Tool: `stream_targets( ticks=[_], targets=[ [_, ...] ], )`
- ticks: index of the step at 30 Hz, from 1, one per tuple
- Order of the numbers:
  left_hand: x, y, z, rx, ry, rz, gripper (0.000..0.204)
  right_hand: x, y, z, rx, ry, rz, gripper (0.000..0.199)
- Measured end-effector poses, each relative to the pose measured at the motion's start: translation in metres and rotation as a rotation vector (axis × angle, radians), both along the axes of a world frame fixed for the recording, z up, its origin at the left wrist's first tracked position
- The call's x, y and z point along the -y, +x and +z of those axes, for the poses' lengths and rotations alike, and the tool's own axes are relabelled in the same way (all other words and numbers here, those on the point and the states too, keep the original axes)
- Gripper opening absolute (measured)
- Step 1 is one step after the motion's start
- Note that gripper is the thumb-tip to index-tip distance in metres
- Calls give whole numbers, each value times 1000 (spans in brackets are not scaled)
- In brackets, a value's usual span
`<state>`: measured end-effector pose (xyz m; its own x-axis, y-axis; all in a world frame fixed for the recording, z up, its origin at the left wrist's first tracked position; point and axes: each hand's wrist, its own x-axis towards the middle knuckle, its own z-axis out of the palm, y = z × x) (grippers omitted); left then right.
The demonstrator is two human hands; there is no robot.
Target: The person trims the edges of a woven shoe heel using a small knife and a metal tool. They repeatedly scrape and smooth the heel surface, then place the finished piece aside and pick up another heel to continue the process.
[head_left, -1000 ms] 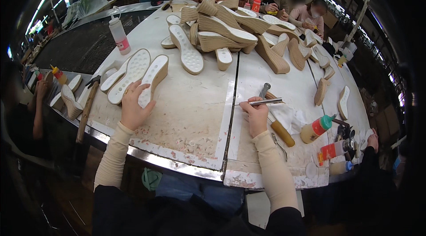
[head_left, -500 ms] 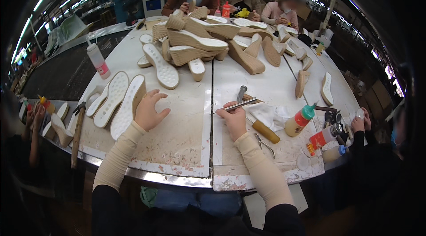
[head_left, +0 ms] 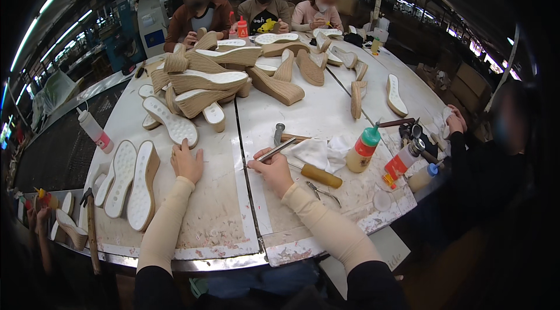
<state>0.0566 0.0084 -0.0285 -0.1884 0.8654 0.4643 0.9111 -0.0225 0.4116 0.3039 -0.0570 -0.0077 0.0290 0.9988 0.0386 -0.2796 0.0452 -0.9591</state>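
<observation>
My left hand reaches out over the white table with its fingers apart. Its fingertips are at the near end of a wedge sole, white on top with round dimples and tan at the side; whether they touch it I cannot tell. A slim silver pen-shaped tool is gripped in my right hand, slanting up to the right. Beyond that hand lies a hammer, its head partly showing. Left of my left hand, wedge soles rest side by side, dimpled faces up.
A pile of tan wedge soles covers the far middle. At right are a white cloth, a yellow-handled tool, pliers and a green-capped bottle. Another hammer leans at the left edge. Several people sit around the table.
The view has swung to the right. My left hand has left the side-by-side soles and come to the sole at the pile's near edge. My right hand still grips the silver tool.
</observation>
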Motion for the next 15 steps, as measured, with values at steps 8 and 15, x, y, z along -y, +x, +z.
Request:
stream_targets(
  ticks=[8, 15],
  targets=[
    [-38, -8, 1, 123, 71, 58, 35, 8, 12, 37, -32, 115, -44, 19],
    [-40, -16, 8, 390, 1, 35, 36, -85, 95, 66, 126, 228, -519, 22]
  ],
)
